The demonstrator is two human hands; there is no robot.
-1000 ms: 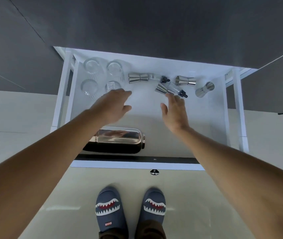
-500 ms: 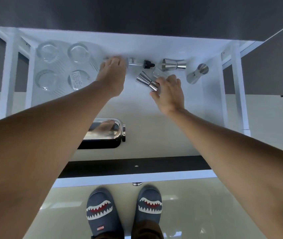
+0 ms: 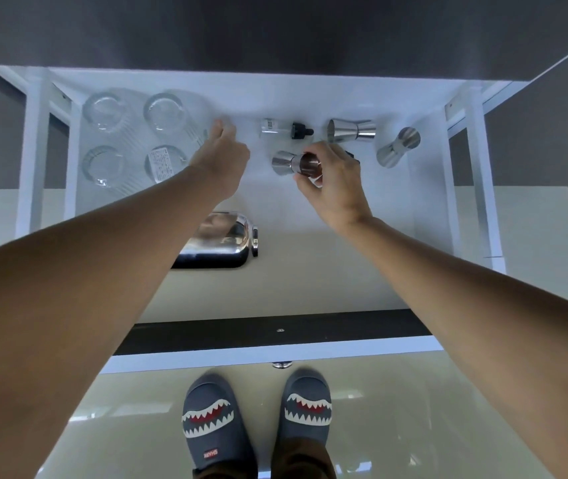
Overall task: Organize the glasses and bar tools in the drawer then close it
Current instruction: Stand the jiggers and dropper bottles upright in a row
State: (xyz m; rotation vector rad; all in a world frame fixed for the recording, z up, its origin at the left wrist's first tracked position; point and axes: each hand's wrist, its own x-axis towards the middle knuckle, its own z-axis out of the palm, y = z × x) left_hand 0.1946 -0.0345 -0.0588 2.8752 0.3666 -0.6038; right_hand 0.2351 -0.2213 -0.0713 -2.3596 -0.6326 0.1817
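The white drawer (image 3: 310,271) stands pulled out. Several clear glasses (image 3: 130,140) are upright in its back left corner. My left hand (image 3: 222,160) curls down just right of them, over the spot where a steel jigger lay; that jigger is hidden under it. My right hand (image 3: 336,191) grips a second steel jigger (image 3: 287,163) by one end, tilted off the drawer floor. A black dropper tip (image 3: 351,155) peeks out behind its fingers. A small dropper bottle (image 3: 284,128) lies between my hands at the back.
Two more jiggers (image 3: 351,130) (image 3: 398,146) lie at the back right. A shiny metal tray (image 3: 220,242) sits left of the drawer's middle. The dark drawer front (image 3: 275,331) with its knob (image 3: 281,365) is above my slippers (image 3: 255,420). A dark cabinet overhangs the back.
Both hands reached to the back of the drawer. My left hand closed over the left jigger, and my right hand took the middle jigger and tilted it up.
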